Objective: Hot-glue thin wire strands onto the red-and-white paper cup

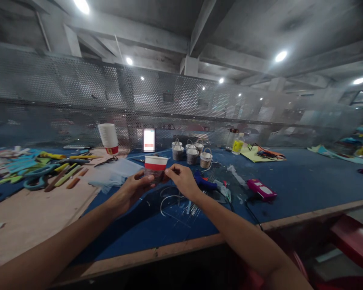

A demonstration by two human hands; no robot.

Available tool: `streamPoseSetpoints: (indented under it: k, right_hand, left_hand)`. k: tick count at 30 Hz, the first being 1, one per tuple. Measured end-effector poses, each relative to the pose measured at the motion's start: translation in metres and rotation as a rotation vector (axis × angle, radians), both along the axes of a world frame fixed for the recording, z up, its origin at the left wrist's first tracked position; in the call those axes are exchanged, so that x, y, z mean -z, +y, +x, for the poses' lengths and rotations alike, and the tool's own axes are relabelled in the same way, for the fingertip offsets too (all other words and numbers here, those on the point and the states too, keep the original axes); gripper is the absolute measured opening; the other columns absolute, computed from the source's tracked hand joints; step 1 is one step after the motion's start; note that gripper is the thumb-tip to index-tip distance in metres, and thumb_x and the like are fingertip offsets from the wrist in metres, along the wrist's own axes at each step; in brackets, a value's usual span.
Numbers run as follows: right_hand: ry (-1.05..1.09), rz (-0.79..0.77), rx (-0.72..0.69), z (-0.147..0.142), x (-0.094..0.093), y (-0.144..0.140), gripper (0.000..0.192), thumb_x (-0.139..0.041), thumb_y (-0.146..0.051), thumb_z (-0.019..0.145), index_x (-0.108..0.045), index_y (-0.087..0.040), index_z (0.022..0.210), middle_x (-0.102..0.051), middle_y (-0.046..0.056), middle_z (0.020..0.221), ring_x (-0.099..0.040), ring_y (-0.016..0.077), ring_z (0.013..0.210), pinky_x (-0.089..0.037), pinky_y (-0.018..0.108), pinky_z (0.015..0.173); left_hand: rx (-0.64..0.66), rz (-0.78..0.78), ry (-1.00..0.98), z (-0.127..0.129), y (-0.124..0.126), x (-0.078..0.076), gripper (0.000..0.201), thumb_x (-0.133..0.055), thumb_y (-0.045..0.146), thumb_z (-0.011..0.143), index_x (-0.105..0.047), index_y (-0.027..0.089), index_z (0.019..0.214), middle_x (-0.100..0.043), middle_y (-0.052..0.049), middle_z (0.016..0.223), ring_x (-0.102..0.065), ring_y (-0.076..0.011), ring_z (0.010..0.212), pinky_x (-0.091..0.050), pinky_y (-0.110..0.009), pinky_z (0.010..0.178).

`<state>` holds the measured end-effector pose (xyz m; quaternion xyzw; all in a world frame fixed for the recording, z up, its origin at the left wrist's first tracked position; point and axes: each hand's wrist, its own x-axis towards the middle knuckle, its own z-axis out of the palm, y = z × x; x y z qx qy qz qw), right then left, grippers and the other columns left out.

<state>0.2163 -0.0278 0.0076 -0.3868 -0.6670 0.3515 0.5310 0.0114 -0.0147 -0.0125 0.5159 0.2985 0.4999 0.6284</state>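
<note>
A paper cup [156, 166] with a white rim, a red band and a dark greyish-brown lower part is held up above the blue table. My left hand [137, 185] grips it from the left, thumb across its front. With thumb and forefinger pinched, my right hand [181, 179] touches the cup's right side; anything thin between those fingertips is too small to make out. Beyond my right hand stand several small cups with looped handles, one [206, 159] nearest. A blue glue gun [204, 182] lies right of my right hand, and a loop of pale cord [166, 197] lies below it.
A stack of paper cups [108, 137] stands at the back left, near a lit screen [149, 140]. Scissors [39, 177] and tools lie on the left board [42, 217]. Rightward are a magenta box [261, 190], a yellow-labelled bottle [237, 145] and yellow sheets [260, 155].
</note>
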Motion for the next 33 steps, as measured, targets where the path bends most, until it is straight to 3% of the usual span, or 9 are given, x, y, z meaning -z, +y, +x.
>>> streamPoseSetpoints:
  k: [8, 13, 22, 33]
  right_hand:
    - [0.061, -0.015, -0.042, -0.001, 0.007, 0.009, 0.025, -0.068, -0.04, 0.092, -0.068, -0.02, 0.077, -0.074, 0.001, 0.076, -0.074, 0.0198, 0.079, -0.058, 0.032, 0.082]
    - [0.045, 0.06, -0.055, -0.002, 0.003, 0.002, 0.03, -0.063, -0.044, 0.097, -0.069, -0.02, 0.082, -0.075, 0.003, 0.08, -0.074, 0.0187, 0.079, -0.057, 0.031, 0.083]
    - [-0.218, 0.315, 0.086, -0.003, 0.001, -0.01, 0.029, -0.059, -0.043, 0.101, -0.072, -0.02, 0.09, -0.075, 0.004, 0.09, -0.069, 0.0173, 0.083, -0.051, 0.029, 0.083]
    - [-0.189, 0.288, 0.076, -0.004, 0.003, -0.007, 0.021, -0.061, -0.034, 0.099, -0.071, -0.02, 0.088, -0.075, 0.003, 0.086, -0.07, 0.0178, 0.081, -0.051, 0.028, 0.081]
  left_hand:
    - [0.118, -0.025, -0.006, -0.003, -0.002, -0.002, 0.041, -0.08, 0.038, 0.086, -0.079, 0.016, 0.121, -0.078, -0.015, 0.129, -0.069, -0.0328, 0.123, -0.053, -0.04, 0.103]
    - [0.079, -0.032, 0.01, -0.001, -0.007, -0.008, 0.041, -0.079, 0.039, 0.086, -0.08, 0.019, 0.121, -0.078, -0.014, 0.128, -0.067, -0.033, 0.126, -0.052, -0.042, 0.104]
    - [0.006, -0.049, 0.002, -0.003, 0.0, -0.003, 0.034, -0.08, 0.038, 0.085, -0.081, 0.021, 0.115, -0.078, -0.012, 0.128, -0.068, -0.0301, 0.121, -0.055, -0.038, 0.097]
    - [0.028, 0.03, -0.021, 0.003, -0.003, -0.003, 0.039, -0.086, 0.031, 0.079, -0.08, 0.022, 0.117, -0.078, -0.012, 0.128, -0.07, -0.032, 0.122, -0.051, -0.044, 0.108]
